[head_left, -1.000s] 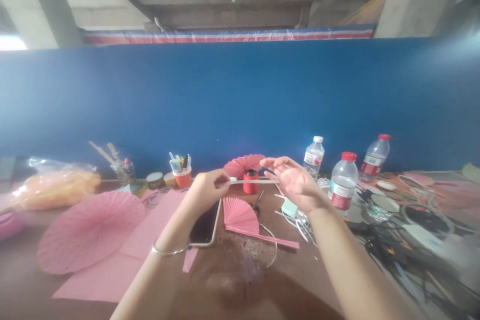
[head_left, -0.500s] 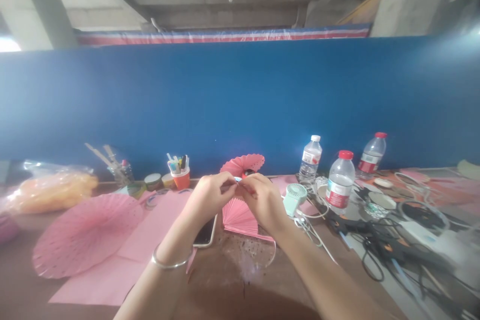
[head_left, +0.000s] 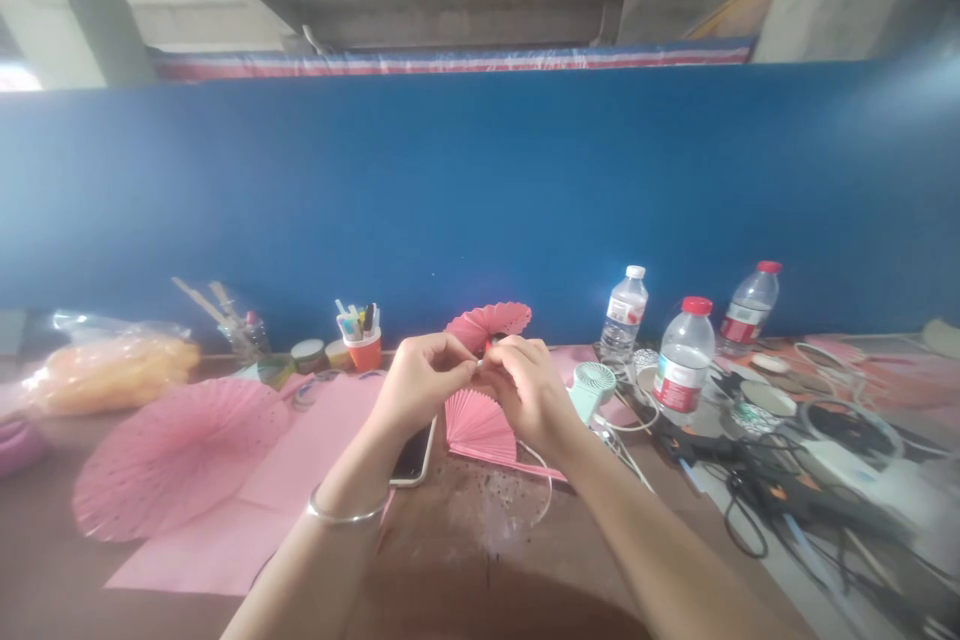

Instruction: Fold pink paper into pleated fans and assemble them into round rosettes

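My left hand, with a silver bangle on the wrist, is raised over the middle of the table, its thumb and fingers pinched together. Against its fingertips is my right hand, also closed in a pinch. Something small and pale shows between the fingertips, too small to make out. Below and behind the hands a folded pink paper fan lies on the table, and another pleated pink piece stands behind them. A phone lies beside my left wrist, partly covered by it.
At left are a round pink fan, pink paper sheets and a bag. A pen cup stands at the back. Bottles, a mint handheld fan and black cables are on the right.
My fingers have shifted slightly, with my left thumb now stretched toward the right fingertips. The blue-white bit seen between the hands earlier is mostly hidden. The view has moved a little.
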The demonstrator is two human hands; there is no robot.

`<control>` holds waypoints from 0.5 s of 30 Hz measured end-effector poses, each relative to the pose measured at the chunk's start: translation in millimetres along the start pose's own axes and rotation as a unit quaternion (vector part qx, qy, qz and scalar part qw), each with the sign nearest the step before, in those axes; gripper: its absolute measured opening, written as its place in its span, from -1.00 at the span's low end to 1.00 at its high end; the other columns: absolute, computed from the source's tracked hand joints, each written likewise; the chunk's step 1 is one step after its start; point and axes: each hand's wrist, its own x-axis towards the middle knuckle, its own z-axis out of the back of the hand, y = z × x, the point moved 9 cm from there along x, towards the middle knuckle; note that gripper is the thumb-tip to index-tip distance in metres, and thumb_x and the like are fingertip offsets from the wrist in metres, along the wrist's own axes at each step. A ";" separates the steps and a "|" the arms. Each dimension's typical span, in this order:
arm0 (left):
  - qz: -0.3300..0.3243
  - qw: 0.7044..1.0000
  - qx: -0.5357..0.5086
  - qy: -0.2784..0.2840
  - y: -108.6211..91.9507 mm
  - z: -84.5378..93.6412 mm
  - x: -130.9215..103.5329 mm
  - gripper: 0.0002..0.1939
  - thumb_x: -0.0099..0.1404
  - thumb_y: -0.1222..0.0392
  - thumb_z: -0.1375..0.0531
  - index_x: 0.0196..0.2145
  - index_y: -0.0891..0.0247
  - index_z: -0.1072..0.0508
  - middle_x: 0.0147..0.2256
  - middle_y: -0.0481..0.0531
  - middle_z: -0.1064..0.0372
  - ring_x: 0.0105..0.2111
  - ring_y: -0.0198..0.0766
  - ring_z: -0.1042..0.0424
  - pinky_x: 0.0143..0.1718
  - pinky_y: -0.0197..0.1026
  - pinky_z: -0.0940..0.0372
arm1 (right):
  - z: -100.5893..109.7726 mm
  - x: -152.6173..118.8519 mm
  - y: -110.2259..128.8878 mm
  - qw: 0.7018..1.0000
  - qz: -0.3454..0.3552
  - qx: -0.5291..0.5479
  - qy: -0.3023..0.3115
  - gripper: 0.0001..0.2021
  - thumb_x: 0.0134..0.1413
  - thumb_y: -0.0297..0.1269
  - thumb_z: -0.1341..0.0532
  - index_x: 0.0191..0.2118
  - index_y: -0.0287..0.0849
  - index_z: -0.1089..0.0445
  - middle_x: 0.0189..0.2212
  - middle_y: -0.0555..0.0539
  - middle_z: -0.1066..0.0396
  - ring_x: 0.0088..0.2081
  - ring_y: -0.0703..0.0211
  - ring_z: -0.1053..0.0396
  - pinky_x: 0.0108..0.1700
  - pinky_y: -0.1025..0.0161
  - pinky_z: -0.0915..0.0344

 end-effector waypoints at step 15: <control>0.187 0.851 0.489 0.029 151.3 72.2 6.5 -0.54 -0.12 0.14 -0.27 -0.20 0.31 -0.37 -0.12 0.33 -0.25 -0.10 0.24 -0.24 -0.19 0.12 -0.14 | 58.6 6.5 -14.0 0.994 -0.071 -0.004 -0.085 -0.80 -0.01 -0.44 -0.15 -0.24 -0.04 -0.28 -0.14 -0.07 -0.14 -0.43 0.29 -0.25 -0.31 0.18 -0.33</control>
